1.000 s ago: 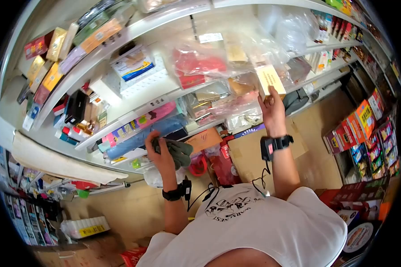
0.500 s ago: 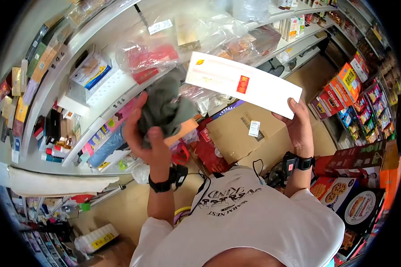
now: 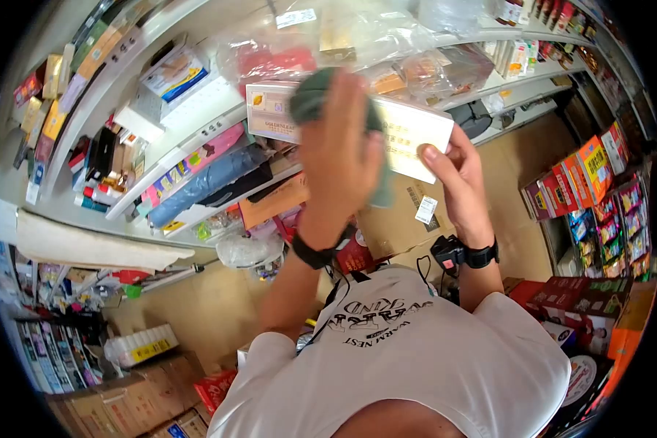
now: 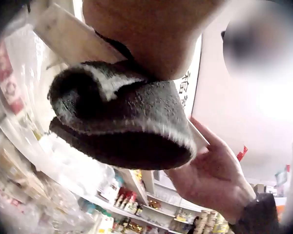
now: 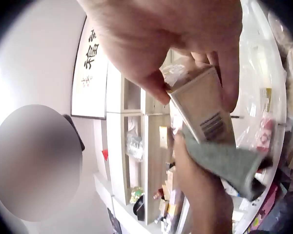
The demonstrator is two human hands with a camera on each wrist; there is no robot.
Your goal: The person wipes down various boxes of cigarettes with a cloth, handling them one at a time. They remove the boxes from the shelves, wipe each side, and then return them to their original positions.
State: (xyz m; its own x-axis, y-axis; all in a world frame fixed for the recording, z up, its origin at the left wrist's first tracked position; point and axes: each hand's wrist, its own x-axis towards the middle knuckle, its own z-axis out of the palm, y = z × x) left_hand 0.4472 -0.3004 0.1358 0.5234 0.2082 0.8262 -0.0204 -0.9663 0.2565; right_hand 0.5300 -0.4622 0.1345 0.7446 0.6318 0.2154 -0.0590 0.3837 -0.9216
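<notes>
My right hand (image 3: 466,186) grips one end of a long, pale carton (image 3: 416,135), its thumb on the printed face. Against the middle of that carton my left hand (image 3: 334,164) holds a dark green cloth (image 3: 312,98), blurred in the head view. The left wrist view shows the cloth (image 4: 141,109) folded in a thick roll beneath the hand. In the right wrist view the carton's narrow end (image 5: 200,107) bears a barcode, and the cloth (image 5: 229,161) hangs along its far side.
White shelves (image 3: 219,124) in front carry boxes and plastic-wrapped goods (image 3: 270,66). Below the hands stands a brown cardboard box (image 3: 394,230) with a white label. Snack racks (image 3: 606,212) stand at the right, and more cartons (image 3: 131,401) at the lower left.
The carton first showed end-on in my right hand, then was swung broadside and drawn close. My left hand brought the cloth up from the left onto the carton's face.
</notes>
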